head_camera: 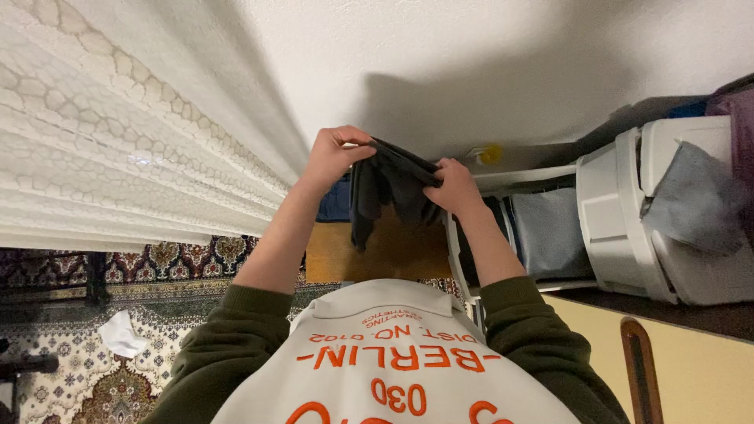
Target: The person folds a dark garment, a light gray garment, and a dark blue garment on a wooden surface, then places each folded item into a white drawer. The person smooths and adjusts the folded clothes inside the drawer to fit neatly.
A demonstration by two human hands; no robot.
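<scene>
Both hands raised before white wall [471,47]. Left hand [334,157] pinching top edge of dark grey cloth [389,192]; right hand [454,188] gripping its other side. Cloth hanging between them, beside lace curtain [118,133], near white drying rack [534,173].

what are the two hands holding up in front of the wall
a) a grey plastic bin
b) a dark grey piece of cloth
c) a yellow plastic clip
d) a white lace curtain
b: the left hand and the right hand both pinch the top edge of a dark grey cloth, which hangs down between them, while the lace curtain hangs untouched off to the side.
</scene>
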